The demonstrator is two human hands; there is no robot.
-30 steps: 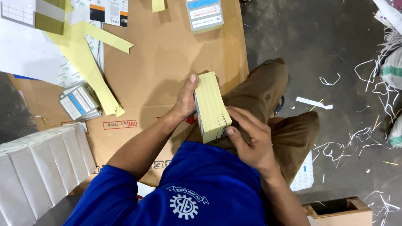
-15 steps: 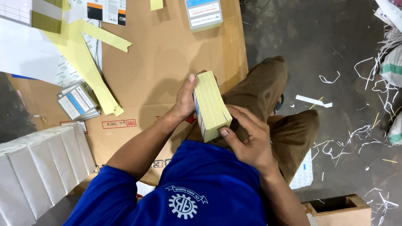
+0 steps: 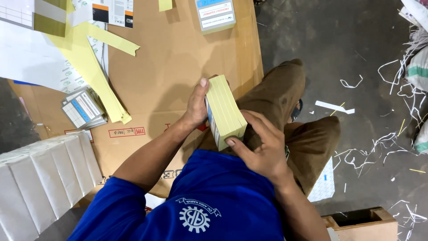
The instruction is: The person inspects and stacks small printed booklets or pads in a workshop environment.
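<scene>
Both hands clamped on a pale yellow stack of flat cartons (image 3: 225, 111) above the lap, left hand (image 3: 196, 105) on its far left side, right hand (image 3: 263, 149) at the near end, beside the flattened cardboard sheet (image 3: 178, 53).

**Cardboard on the floor**

A big flat cardboard sheet (image 3: 178, 58) is lying on the grey floor (image 3: 339, 40). Yellow paper strips (image 3: 84, 62), small label packs (image 3: 84, 108) and a little box (image 3: 216, 14) are sitting on it. White paper scraps (image 3: 365, 151) are lying on the floor.
</scene>
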